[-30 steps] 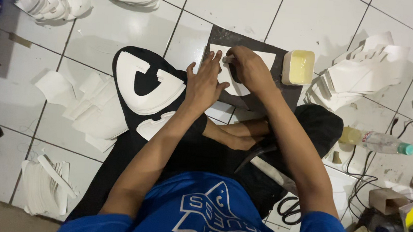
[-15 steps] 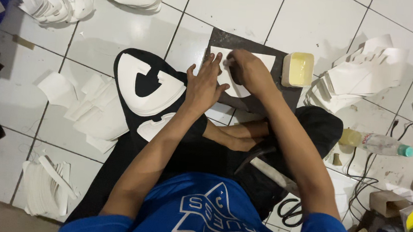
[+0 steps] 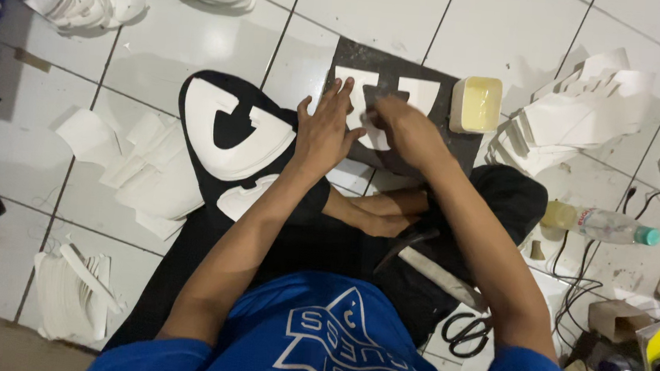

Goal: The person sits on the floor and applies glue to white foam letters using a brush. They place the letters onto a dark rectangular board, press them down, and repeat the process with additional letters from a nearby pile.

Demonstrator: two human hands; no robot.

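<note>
While the left hand (image 3: 322, 134) lies flat with fingers spread, pinning the white U-shaped cut piece (image 3: 383, 103) to the dark grey work board (image 3: 433, 76) on the tiled floor, the right hand (image 3: 401, 128) is clenched over the piece's inner notch; what it grips is hidden. This looks like coating or pressing. Any next stroke needs steady pinning beside the shallow yellow-filled tray (image 3: 476, 104).

to your right on the floor lie a clear plastic bottle (image 3: 608, 225) with a teal cap and pale label, and a small brown cardboard box (image 3: 618, 318).
</note>
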